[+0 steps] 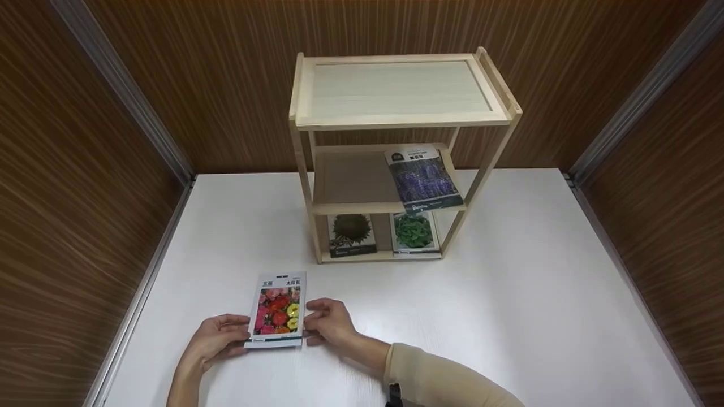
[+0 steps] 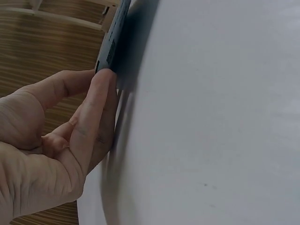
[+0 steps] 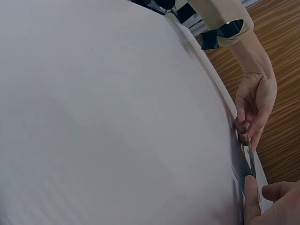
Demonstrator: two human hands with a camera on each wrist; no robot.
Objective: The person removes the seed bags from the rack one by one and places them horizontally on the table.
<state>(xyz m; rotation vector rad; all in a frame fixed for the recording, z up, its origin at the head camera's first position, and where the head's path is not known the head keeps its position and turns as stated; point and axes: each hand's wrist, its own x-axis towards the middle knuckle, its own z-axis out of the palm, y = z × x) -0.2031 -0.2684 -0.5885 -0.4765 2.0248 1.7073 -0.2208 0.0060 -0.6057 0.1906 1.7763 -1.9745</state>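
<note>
A seed packet with red, pink and yellow flowers is held between both hands, low over the white table. My left hand pinches its left edge near the bottom corner; in the left wrist view the left hand has thumb and fingertips on the packet's thin edge. On the opposite side, my right hand pinches the right edge. The right wrist view shows the packet edge-on, with part of the right hand at the bottom corner.
Behind the packet stands a wooden shelf rack. A purple-flower packet leans on its middle tier. Below are a packet with a dark round plant and a green-leaf packet. Wood-grain panels enclose the white table.
</note>
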